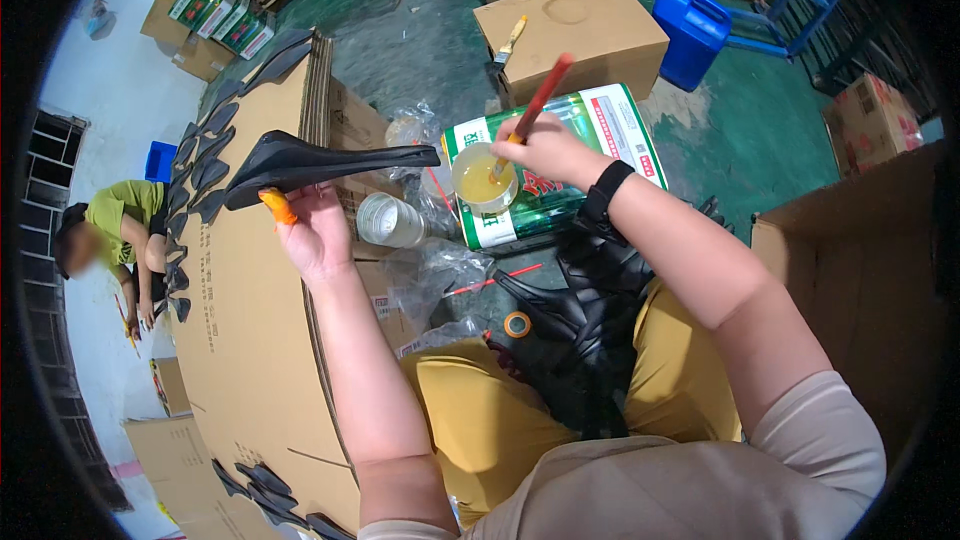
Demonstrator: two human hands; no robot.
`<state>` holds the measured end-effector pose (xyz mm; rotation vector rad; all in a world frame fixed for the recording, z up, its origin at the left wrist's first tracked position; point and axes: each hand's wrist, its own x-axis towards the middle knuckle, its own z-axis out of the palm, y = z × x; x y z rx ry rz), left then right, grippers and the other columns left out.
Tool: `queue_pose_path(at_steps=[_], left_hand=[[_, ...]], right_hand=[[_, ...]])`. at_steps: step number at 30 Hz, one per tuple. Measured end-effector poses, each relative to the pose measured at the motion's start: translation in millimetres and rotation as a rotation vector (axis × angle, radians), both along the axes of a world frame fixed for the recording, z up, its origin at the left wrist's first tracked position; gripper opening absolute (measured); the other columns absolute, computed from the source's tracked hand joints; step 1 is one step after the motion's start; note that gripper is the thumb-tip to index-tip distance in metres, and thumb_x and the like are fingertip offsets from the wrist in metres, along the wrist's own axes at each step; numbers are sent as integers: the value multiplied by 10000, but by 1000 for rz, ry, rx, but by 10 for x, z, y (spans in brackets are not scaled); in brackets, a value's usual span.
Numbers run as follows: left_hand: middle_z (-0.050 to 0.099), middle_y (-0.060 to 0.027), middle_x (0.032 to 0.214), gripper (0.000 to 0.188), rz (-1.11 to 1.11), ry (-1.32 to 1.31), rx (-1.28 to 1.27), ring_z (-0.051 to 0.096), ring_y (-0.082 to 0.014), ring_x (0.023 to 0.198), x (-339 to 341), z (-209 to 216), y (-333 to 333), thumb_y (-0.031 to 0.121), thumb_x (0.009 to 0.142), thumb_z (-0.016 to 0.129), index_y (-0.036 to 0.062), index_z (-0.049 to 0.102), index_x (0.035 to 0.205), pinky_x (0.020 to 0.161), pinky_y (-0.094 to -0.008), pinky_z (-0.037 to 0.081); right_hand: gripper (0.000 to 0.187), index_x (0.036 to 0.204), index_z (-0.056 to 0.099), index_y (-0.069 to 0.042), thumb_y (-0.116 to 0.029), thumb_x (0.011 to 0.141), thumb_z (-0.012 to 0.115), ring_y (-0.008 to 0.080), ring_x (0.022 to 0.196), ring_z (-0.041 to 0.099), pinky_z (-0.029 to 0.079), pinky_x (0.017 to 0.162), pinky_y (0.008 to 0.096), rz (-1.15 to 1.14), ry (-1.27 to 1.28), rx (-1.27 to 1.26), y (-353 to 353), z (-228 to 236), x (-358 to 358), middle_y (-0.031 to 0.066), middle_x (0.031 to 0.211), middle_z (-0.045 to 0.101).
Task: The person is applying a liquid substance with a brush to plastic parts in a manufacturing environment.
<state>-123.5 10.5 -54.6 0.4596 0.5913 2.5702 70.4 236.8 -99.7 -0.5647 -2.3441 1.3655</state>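
My left hand [322, 235] holds up a long black moulded piece [300, 162], thick at the left and tapering to a thin tail, much like a shoe sole. An orange covering wraps one of its fingers. In my right hand [548, 148], which wears a black wristband, is a red-handled brush [545, 95], its lower end in a cup of yellowish liquid [478, 183]. That cup stands on a green and white tin [615, 120]. Beside it is a second clear cup [390, 220]. Several black pieces [600, 290] are heaped between my knees.
To the left, a cardboard-topped surface [255, 310] carries several black pieces along its far edge. Another person [130, 230] crouches beyond it with a brush. Ahead stand a carton [580, 25] with a yellow-handled brush and a blue jerrycan [690, 30]. An open carton [850, 230] is at right.
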Motion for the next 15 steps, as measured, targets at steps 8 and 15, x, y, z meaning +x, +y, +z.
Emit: queue_pose_path(at_steps=[8,15], left_hand=[[566,-75,1162,250,15,372,-76,500,-224,1111,48,-47,-55,72,875,492,115,577,1106,1008,-401,353],[557,-103,1172,294,46,473,-197,523,-207,1089,209,-67,59,-1,847,497,55,527,1133,996,-355,375]], right_hand=[[192,738,618,-15,-205,761,596,296,673,606,464,632,360,115,75,54,-65,9,-95,153,692,612],[155,720,616,-26,-144,771,530,82,551,484,387,508,220,-103,287,-407,225,374,115,3,653,559]])
